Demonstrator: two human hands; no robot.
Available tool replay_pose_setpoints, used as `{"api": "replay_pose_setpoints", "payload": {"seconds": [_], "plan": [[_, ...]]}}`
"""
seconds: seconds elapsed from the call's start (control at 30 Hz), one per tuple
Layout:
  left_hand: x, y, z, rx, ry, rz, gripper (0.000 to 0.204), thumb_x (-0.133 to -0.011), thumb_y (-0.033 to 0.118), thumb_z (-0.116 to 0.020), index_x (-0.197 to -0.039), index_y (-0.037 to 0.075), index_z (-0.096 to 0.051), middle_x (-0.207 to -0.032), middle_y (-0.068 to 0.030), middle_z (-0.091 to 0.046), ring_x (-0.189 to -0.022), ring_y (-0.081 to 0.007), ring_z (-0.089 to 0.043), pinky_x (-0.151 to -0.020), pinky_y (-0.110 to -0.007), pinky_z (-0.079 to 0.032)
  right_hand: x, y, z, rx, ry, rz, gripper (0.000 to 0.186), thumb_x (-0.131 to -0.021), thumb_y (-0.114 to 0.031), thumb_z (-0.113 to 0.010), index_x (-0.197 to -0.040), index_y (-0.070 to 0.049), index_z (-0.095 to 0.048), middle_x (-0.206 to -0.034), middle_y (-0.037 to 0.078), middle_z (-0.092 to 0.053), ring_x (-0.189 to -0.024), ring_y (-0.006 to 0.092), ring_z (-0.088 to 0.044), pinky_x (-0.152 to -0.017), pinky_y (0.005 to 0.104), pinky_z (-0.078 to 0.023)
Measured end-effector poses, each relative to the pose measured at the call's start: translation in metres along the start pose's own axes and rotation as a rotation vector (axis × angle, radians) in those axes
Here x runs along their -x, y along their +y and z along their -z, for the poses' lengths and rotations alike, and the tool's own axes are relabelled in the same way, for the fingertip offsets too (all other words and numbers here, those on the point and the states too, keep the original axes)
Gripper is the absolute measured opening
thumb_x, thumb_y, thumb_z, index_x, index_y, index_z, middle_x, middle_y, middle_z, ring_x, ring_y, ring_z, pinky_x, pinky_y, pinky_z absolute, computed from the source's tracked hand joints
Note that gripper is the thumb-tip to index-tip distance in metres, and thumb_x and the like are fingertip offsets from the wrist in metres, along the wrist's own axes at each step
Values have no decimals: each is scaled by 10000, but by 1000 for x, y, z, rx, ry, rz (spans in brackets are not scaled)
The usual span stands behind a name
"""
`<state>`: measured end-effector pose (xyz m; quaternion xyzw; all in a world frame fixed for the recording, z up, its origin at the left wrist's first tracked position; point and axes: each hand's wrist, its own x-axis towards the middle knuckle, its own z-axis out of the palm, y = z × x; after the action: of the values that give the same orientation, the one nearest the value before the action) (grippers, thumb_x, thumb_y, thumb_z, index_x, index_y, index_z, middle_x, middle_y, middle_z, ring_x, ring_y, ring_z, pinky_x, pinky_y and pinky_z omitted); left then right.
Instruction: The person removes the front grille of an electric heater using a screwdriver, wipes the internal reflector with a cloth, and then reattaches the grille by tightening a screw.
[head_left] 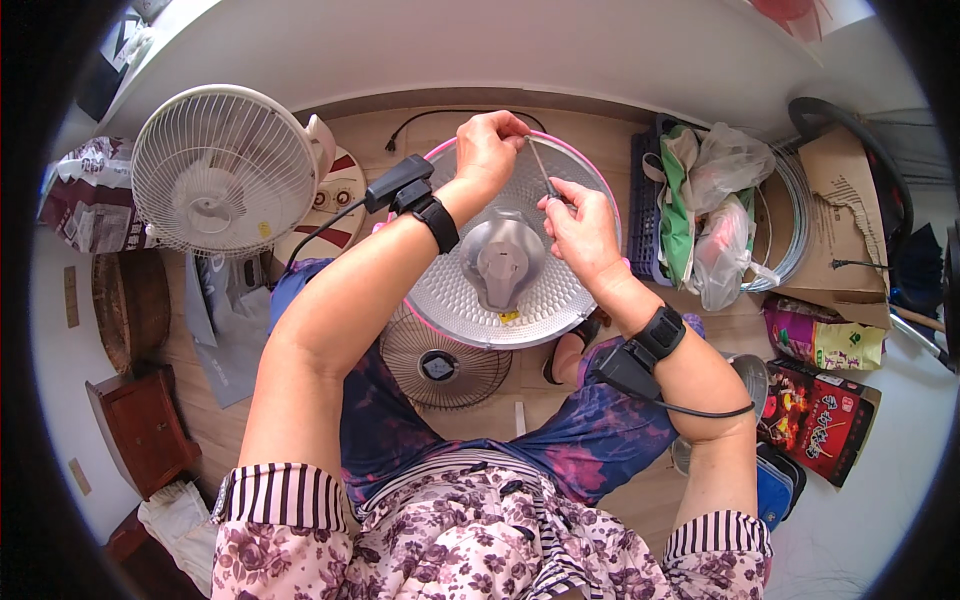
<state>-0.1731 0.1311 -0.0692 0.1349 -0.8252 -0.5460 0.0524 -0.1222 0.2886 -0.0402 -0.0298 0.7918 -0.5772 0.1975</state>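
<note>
In front of me stands a round dish heater (560,290) with a dimpled silver reflector, a pink rim and a grey hub in its middle. My right hand (583,228) is closed around a screwdriver (538,160) with a dark handle and a thin metal shaft. Its tip points up to the heater's far rim. Right beside that tip, my left hand (488,150) is closed in a pinch at the pink rim. Whatever sits between its fingertips is too small to make out. Below the heater, between my legs, lies a round wire fan guard (430,385).
A white fan (205,175) stands at the left, beside a round base (335,205). On the right are a dark blue crate (647,200) with bags, a wire coil (800,225), a cardboard box (845,200) and a red box (815,425). A black cord lies behind the heater.
</note>
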Motion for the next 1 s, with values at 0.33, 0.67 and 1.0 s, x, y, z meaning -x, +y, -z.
{"api": "replay_pose_setpoints", "payload": {"seconds": [0.33, 0.67, 1.0], "plan": [[2, 5, 1, -70, 25, -22, 141, -736, -30, -641, -850, 34, -695, -744, -79, -676, -689, -131, -627, -660, -275, -502, -4, 3, -4, 113, 103, 123, 360, -793, -68, -516, -1107, 98, -576, -807, 201, -672, -744, 234, -676, -696, 315, -512], [0, 3, -1, -271, 103, -141, 121, -751, 63, -636, -843, 86, -711, -720, -97, -668, -670, -187, -643, -626, -310, -498, -7, 2, -5, 104, 120, 121, 361, -785, -74, -523, -1100, 90, -584, -802, 206, -668, -724, 240, -671, -694, 321, -510], [1, 5, 2, -446, 108, -193, 199, -758, 131, -672, -944, 79, -627, -816, -92, -679, -795, -276, -647, -713, -378, -499, -10, 9, -8, 135, 149, 129, 352, -775, -95, -556, -1074, 84, -601, -778, 238, -646, -684, 260, -656, -673, 343, -499]]}}
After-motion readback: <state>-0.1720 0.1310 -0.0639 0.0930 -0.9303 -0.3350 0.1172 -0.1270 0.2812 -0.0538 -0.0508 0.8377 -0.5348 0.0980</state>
